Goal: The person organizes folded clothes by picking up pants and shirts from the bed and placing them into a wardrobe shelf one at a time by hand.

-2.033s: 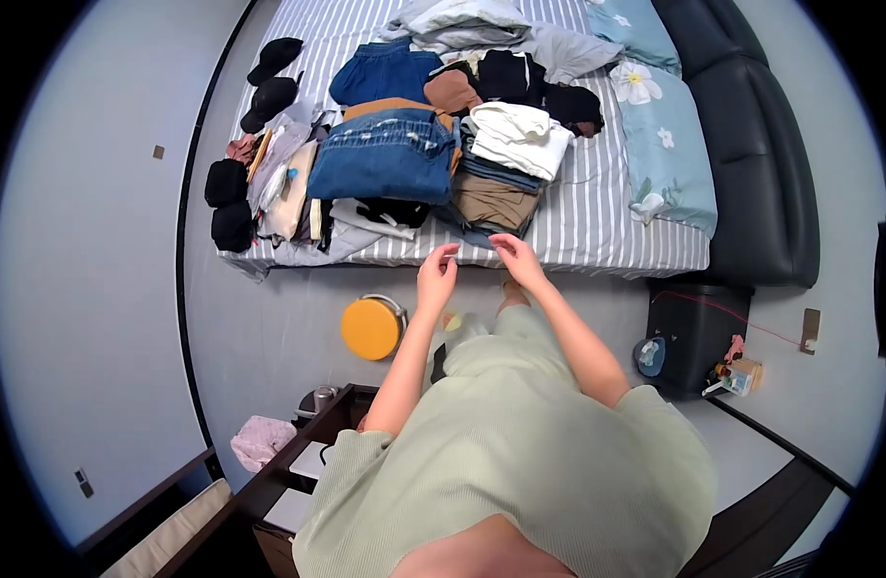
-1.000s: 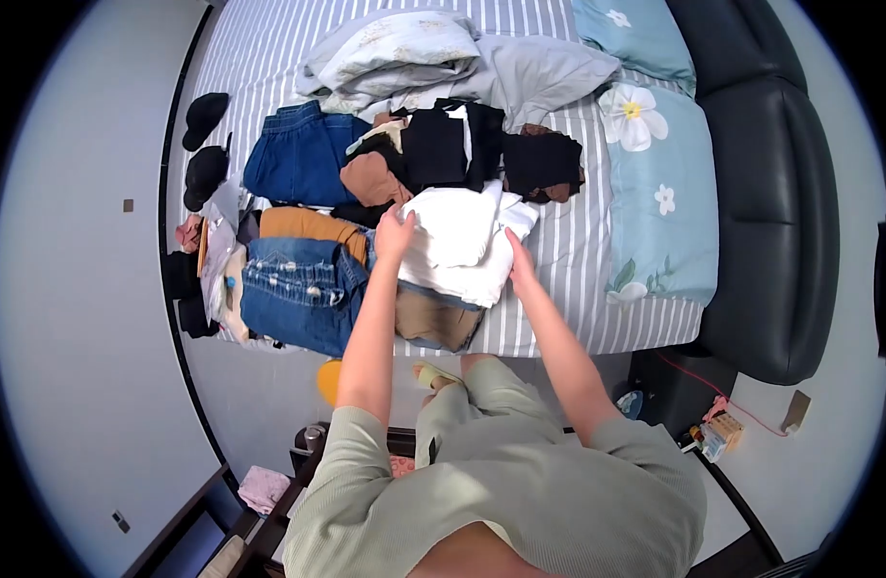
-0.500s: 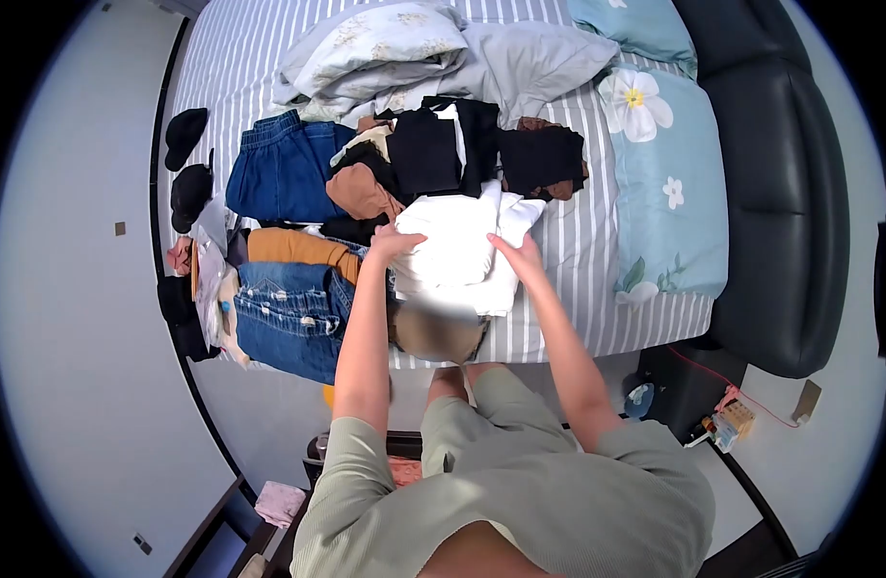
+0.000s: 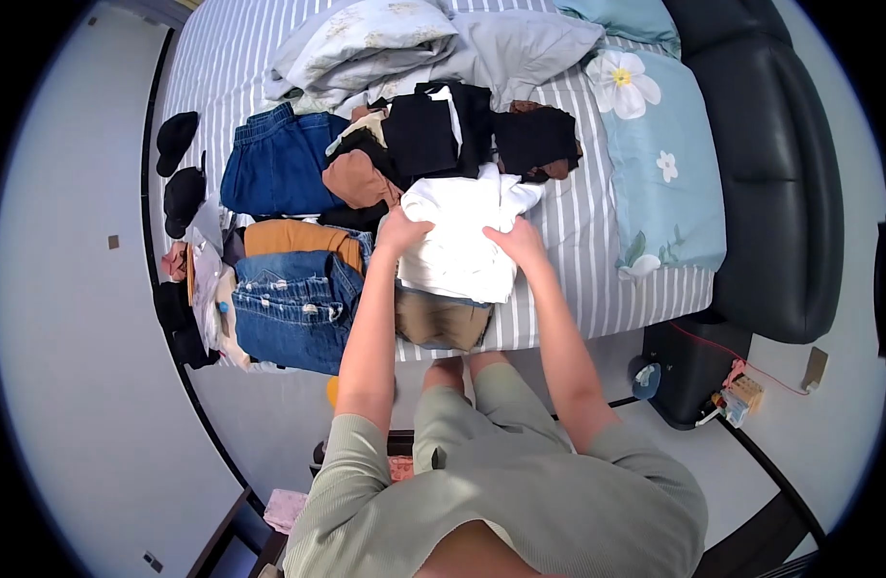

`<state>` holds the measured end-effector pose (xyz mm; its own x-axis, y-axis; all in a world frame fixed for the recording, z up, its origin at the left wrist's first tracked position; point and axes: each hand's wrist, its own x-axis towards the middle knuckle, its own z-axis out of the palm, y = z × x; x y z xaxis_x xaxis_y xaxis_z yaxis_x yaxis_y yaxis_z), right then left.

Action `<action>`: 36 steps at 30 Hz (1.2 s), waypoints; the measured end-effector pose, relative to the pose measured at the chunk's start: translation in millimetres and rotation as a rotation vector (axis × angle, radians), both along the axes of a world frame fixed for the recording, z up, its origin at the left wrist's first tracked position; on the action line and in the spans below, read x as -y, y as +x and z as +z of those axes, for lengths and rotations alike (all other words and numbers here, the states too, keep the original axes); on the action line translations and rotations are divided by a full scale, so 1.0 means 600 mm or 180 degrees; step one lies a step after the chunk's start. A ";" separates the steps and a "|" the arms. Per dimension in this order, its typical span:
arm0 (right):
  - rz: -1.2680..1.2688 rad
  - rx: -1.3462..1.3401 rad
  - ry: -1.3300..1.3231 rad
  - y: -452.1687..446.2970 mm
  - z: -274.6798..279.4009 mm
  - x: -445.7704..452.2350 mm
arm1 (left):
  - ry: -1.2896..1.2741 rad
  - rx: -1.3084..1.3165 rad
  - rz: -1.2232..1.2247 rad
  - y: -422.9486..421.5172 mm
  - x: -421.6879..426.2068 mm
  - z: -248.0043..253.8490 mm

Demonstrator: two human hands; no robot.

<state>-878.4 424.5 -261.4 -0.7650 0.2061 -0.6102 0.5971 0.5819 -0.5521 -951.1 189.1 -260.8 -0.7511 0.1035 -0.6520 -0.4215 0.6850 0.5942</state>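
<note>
A folded white garment (image 4: 459, 231) lies on the bed in front of me, loosely creased, with its near edge over a folded brown garment (image 4: 438, 320). At its left edge my left hand (image 4: 404, 231) grips it, thumb on top and fingers mostly hidden. My right hand (image 4: 516, 243) holds the right side in the same way, its thumb pointing inward. Just beyond the white cloth sit folded black clothes (image 4: 422, 133). A dusty-pink cloth (image 4: 358, 180) lies beside my left hand.
Left of my arm are a denim garment (image 4: 293, 308), mustard folded clothing (image 4: 298, 241) and blue jeans (image 4: 281, 164). Black caps (image 4: 183, 197) line the bed's far-left edge. A floral pillow (image 4: 669, 183) rests by the black headboard (image 4: 775, 193). A crumpled quilt (image 4: 366, 43) lies at the back.
Both hands have drawn closer together on the white garment, and its near edge has shifted toward the back. More of the brown garment's surface shows clearly. The whole view has moved slightly.
</note>
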 end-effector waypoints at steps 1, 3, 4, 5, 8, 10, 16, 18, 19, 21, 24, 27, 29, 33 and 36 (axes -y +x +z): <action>0.0044 0.0073 -0.0211 -0.001 -0.011 -0.007 | 0.0249 0.0118 0.0155 0.000 0.004 -0.012; -0.0050 0.0129 -0.0533 -0.010 -0.023 -0.017 | 0.0742 0.0369 0.0460 0.000 0.008 -0.021; -0.0100 0.0160 -0.0699 -0.009 -0.021 -0.020 | 0.0733 0.0503 0.0614 0.003 0.006 -0.018; -0.0442 0.0145 -0.1149 -0.004 -0.020 -0.020 | 0.0723 0.0638 0.0769 0.006 0.004 -0.016; -0.1333 0.0082 -0.2162 0.000 0.026 0.002 | 0.0697 0.0957 0.1003 0.010 -0.008 0.028; -0.1739 0.0061 -0.2406 0.009 0.025 0.011 | 0.0850 0.1048 0.1193 0.027 -0.007 0.035; -0.1952 0.0299 -0.3053 0.044 0.055 -0.024 | 0.1143 0.0616 0.1064 0.083 -0.029 0.067; -0.1924 0.0507 -0.3258 0.061 0.044 -0.055 | 0.1486 0.0375 0.1002 0.109 -0.042 0.074; -0.1914 0.0582 -0.3386 0.071 0.043 -0.069 | 0.1593 0.0324 0.0957 0.120 -0.049 0.071; -0.1984 0.0712 -0.3460 0.091 0.060 -0.088 | 0.1783 0.0441 0.1126 0.147 -0.069 0.082; -0.1886 0.0637 -0.3476 0.128 0.070 -0.117 | 0.2146 0.0247 0.1358 0.199 -0.094 0.076; -0.2050 0.0514 -0.3136 0.178 0.064 -0.152 | 0.2316 0.0295 0.1285 0.240 -0.120 0.052; -0.2061 0.0354 -0.2913 0.211 0.062 -0.176 | 0.2449 0.0506 0.1395 0.254 -0.147 0.084; -0.1984 -0.0040 -0.2619 0.249 0.101 -0.206 | 0.2588 0.0602 0.0936 0.254 -0.188 0.106; -0.2045 -0.0159 -0.2439 0.265 0.106 -0.238 | 0.2649 0.0342 0.0555 0.258 -0.222 0.076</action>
<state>-719.4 567.3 -197.5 -0.6749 0.1539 -0.7217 0.6393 -0.3666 -0.6760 -796.2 322.5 -215.2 -0.7392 0.4687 -0.4835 -0.5631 -0.0364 0.8256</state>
